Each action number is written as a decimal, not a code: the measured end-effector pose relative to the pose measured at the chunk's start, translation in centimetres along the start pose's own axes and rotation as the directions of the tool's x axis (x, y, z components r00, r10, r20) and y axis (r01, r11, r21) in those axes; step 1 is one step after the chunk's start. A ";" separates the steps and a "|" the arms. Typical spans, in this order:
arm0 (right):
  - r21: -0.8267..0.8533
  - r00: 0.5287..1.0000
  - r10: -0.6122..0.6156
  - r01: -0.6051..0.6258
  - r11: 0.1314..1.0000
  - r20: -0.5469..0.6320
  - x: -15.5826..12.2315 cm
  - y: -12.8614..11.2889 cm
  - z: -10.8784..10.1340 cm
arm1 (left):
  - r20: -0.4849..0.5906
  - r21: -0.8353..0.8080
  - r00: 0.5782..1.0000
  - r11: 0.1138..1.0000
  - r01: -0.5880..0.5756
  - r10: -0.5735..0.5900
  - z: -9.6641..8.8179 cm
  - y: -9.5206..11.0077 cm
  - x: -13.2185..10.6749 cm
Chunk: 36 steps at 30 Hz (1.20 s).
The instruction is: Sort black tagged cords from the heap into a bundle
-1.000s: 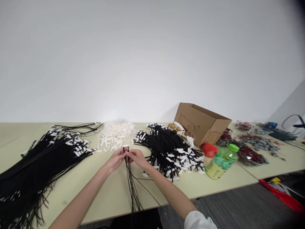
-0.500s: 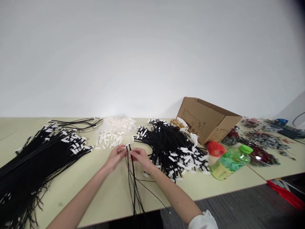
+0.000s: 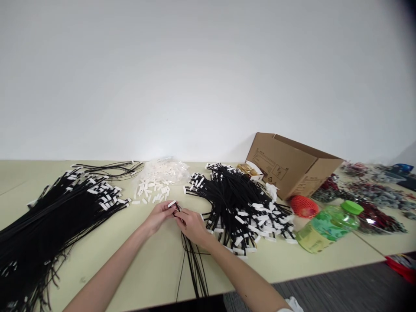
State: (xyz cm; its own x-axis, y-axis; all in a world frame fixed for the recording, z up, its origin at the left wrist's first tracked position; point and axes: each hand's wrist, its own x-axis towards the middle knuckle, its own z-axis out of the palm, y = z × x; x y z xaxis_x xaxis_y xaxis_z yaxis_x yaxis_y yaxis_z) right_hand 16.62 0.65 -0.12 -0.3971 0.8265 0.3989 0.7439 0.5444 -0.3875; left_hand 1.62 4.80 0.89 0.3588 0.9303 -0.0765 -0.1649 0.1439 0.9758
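Note:
Between my hands, above the table, is a black cable harness [image 3: 194,264] with a white connector [image 3: 172,203] on its upper end. My left hand [image 3: 161,214] is closed in a pinch at that connector. The fingers of my right hand [image 3: 191,223] are closed round the black wires just below it. The loose wires hang down over the table's front edge. Behind my hands lie several small white connectors [image 3: 152,190], spilling from a clear plastic bag [image 3: 169,168].
A large bundle of black cables [image 3: 65,212] covers the left of the table [image 3: 107,255]. Right of my hands is another cable pile [image 3: 235,195]. Farther right are a cardboard box [image 3: 286,167], a red foam net [image 3: 304,206], a green-capped bottle [image 3: 331,226] and bagged red-and-grey parts [image 3: 373,216].
My right hand has moved over the wires just below the connector and closed round them. The connector has tilted and the hanging wires have swung right. The view has shifted slightly.

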 end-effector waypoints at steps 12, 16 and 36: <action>-0.162 1.000 0.006 -0.007 0.987 -0.010 -0.2 0.5 -0.9 | 0.181 0.147 0.971 0.980 0.133 -0.159 -2.8 0.5 0.1; -0.193 1.000 0.011 -0.006 0.981 0.026 -0.4 0.4 -0.5 | 0.191 0.183 0.969 0.975 0.122 -0.157 -3.0 0.8 -0.2; 0.412 0.937 -0.065 -0.088 0.907 0.342 -14.8 -0.8 -4.5 | 0.203 0.225 0.979 0.974 -0.015 -0.032 -4.4 0.5 0.1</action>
State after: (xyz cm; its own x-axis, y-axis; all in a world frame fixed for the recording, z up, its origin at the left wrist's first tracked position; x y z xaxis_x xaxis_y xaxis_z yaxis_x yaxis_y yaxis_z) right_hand 24.32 -12.66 -1.93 -0.6044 0.7884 0.1143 0.4882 0.4799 -0.7290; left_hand -2.43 6.47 0.43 0.5430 0.8373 -0.0642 0.0403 0.0504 0.9979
